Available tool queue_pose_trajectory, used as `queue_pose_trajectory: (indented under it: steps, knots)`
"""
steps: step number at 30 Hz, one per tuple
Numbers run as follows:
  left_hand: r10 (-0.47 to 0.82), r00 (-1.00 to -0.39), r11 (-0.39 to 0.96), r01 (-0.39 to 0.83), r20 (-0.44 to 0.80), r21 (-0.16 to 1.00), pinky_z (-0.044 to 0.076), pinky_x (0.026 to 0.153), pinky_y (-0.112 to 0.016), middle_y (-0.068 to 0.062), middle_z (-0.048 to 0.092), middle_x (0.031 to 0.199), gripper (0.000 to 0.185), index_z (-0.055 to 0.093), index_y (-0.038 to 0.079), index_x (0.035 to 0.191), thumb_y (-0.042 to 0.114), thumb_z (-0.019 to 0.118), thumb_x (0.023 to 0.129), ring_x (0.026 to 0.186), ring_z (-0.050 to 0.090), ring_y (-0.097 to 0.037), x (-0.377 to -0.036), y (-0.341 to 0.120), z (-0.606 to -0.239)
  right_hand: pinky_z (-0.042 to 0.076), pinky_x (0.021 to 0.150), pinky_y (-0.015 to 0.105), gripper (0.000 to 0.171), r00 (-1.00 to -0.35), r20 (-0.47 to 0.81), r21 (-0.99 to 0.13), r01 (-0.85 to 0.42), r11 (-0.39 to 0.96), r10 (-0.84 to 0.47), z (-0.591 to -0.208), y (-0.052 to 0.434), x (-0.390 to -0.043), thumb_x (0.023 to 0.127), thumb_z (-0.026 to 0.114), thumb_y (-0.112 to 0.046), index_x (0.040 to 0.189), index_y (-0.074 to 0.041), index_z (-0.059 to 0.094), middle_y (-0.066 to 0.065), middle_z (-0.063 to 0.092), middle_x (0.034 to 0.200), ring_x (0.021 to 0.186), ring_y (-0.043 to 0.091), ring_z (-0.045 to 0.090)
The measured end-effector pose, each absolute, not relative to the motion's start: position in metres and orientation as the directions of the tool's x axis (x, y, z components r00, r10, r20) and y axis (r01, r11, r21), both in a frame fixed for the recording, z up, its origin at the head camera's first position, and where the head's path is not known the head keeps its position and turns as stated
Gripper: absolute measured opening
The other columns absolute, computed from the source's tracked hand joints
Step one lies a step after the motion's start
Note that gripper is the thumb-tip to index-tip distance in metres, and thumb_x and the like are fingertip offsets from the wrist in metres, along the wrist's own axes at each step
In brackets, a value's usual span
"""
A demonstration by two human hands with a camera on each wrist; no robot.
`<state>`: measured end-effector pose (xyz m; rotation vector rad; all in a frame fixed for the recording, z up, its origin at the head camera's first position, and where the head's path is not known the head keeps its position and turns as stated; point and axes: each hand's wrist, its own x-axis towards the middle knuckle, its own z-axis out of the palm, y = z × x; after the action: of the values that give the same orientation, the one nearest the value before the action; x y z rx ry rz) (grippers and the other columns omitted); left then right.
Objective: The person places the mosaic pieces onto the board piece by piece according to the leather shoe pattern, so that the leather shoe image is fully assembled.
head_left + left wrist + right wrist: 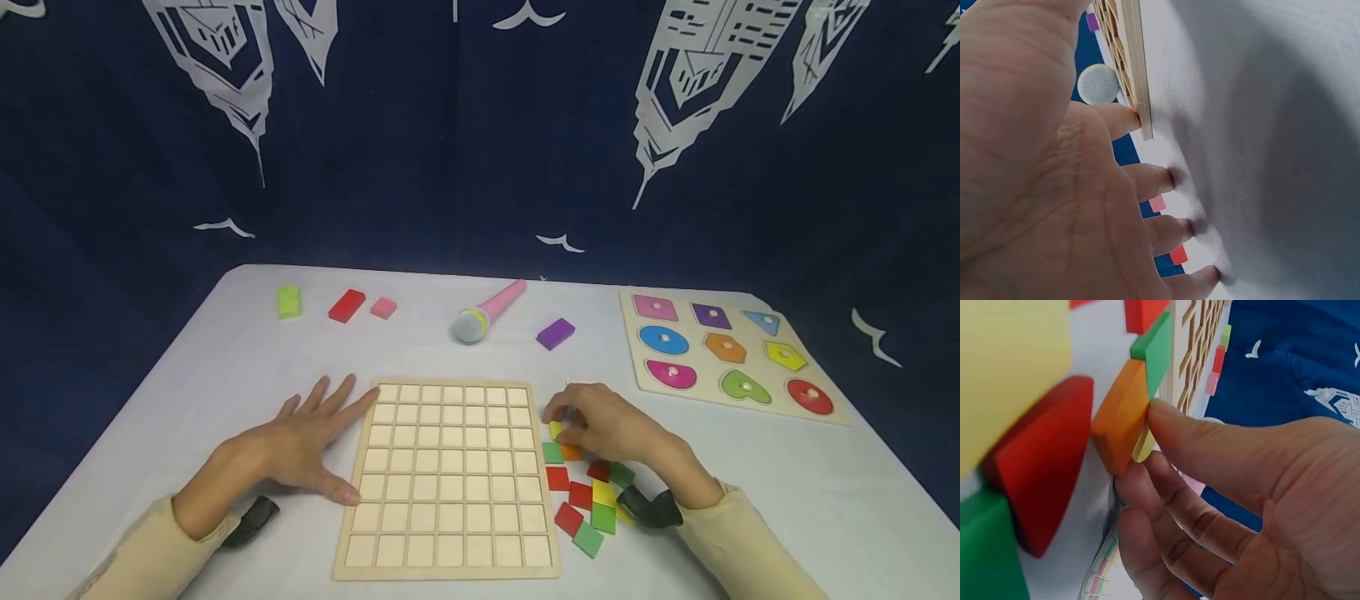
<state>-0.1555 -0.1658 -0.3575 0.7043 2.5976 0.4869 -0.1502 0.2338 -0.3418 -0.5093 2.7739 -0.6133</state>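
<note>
A square wooden grid board with rows of shallow square cells lies in front of me, its cells bare. My left hand is spread flat on its left side, thumb and index fingertip against the board's edge, the other fingertips on the cloth. Beyond the right edge, my right hand pinches a yellow square tile between thumb and fingers, low over the table. Right beside it are an orange tile and a green tile. In the right wrist view the orange tile partly hides the yellow one.
More red, green and yellow tiles lie scattered along the board's right side. A pink toy microphone and several coloured blocks lie toward the back. A shape puzzle board with knobbed pieces sits at the right rear.
</note>
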Motion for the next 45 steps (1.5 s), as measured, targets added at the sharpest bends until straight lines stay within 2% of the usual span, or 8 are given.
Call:
queue_pose_trajectory:
  steps: [7, 14, 21, 27, 31, 36, 40, 45]
  knots:
    - [0.542, -0.792, 0.814, 0.41, -0.283, 0.411, 0.002, 0.111, -0.078, -0.026, 0.0, 0.166, 0.132, 0.012, 0.019, 0.162, 0.063, 0.085, 0.062, 0.149, -0.005, -0.055, -0.154, -0.165, -0.358, 0.051, 0.066, 0.025, 0.019, -0.925, -0.174, -0.441, -0.234, 0.867, -0.338, -0.343, 0.23, -0.147, 0.084, 0.077, -0.004, 0.096, -0.016, 0.066, -0.003, 0.06, 0.087, 0.088, 0.017, 0.052]
    - [0.527, -0.8, 0.825, 0.4, -0.286, 0.399, 0.002, 0.112, -0.077, -0.026, 0.001, 0.166, 0.133, 0.013, 0.018, 0.162, 0.064, 0.085, 0.06, 0.15, -0.005, -0.055, -0.154, -0.164, -0.358, 0.051, 0.061, 0.025, 0.017, -0.923, -0.135, -0.446, -0.268, 0.854, -0.361, -0.343, 0.232, -0.15, 0.086, 0.077, -0.008, 0.088, -0.017, 0.062, -0.005, 0.059, 0.079, 0.077, 0.015, 0.053]
    - [0.522, -0.794, 0.828, 0.386, -0.31, 0.407, 0.001, 0.113, -0.077, -0.026, 0.0, 0.166, 0.133, 0.013, 0.018, 0.162, 0.064, 0.086, 0.06, 0.15, -0.006, -0.054, -0.155, -0.163, -0.357, 0.052, 0.058, 0.024, 0.008, -0.915, -0.076, -0.505, -0.307, 0.807, -0.396, -0.338, 0.231, -0.152, 0.09, 0.073, -0.009, 0.093, -0.015, 0.069, -0.003, 0.065, 0.085, 0.063, 0.011, 0.056]
    - [0.519, -0.791, 0.833, 0.383, -0.325, 0.398, 0.003, 0.113, -0.076, -0.028, 0.001, 0.165, 0.134, 0.014, 0.015, 0.162, 0.057, 0.089, 0.059, 0.149, -0.006, -0.057, -0.157, -0.161, -0.352, 0.057, 0.072, 0.021, 0.006, -0.873, 0.021, -0.564, -0.413, 0.715, -0.487, -0.335, 0.223, -0.154, 0.087, 0.077, -0.01, 0.093, -0.012, 0.075, -0.005, 0.072, 0.091, 0.075, 0.007, 0.067]
    - [0.505, -0.792, 0.843, 0.367, -0.343, 0.393, 0.006, 0.114, -0.075, -0.028, 0.002, 0.165, 0.135, 0.017, 0.013, 0.161, 0.054, 0.091, 0.057, 0.149, -0.005, -0.057, -0.158, -0.156, -0.349, 0.058, 0.078, 0.021, 0.008, -0.844, 0.037, -0.581, -0.454, 0.676, -0.535, -0.332, 0.214, -0.157, 0.087, 0.078, -0.011, 0.094, -0.009, 0.076, -0.004, 0.075, 0.093, 0.082, 0.008, 0.071]
    - [0.478, -0.809, 0.86, 0.353, -0.341, 0.368, 0.011, 0.116, -0.073, -0.027, 0.005, 0.166, 0.135, 0.02, 0.016, 0.161, 0.052, 0.093, 0.054, 0.149, -0.002, -0.057, -0.16, -0.151, -0.346, 0.059, 0.085, 0.026, 0.011, -0.804, 0.035, -0.584, -0.499, 0.64, -0.594, -0.328, 0.197, -0.159, 0.089, 0.072, -0.002, 0.099, -0.006, 0.075, 0.0, 0.075, 0.099, 0.092, 0.012, 0.071]
    - [0.462, -0.82, 0.869, 0.344, -0.337, 0.355, 0.014, 0.116, -0.072, -0.026, 0.009, 0.166, 0.136, 0.022, 0.017, 0.161, 0.051, 0.094, 0.051, 0.149, 0.002, -0.057, -0.16, -0.15, -0.346, 0.058, 0.087, 0.027, 0.018, -0.774, 0.032, -0.617, -0.513, 0.597, -0.632, -0.329, 0.179, -0.16, 0.088, 0.069, 0.003, 0.101, -0.007, 0.073, 0.001, 0.072, 0.104, 0.094, 0.012, 0.07]
    - [0.46, -0.822, 0.872, 0.345, -0.337, 0.348, 0.015, 0.116, -0.071, -0.026, 0.009, 0.166, 0.136, 0.022, 0.018, 0.161, 0.053, 0.094, 0.051, 0.149, 0.002, -0.057, -0.158, -0.151, -0.347, 0.057, 0.08, 0.022, 0.016, -0.758, 0.033, -0.688, -0.489, 0.536, -0.651, -0.335, 0.152, -0.162, 0.086, 0.073, 0.002, 0.099, -0.008, 0.074, 0.003, 0.073, 0.102, 0.087, 0.007, 0.071]
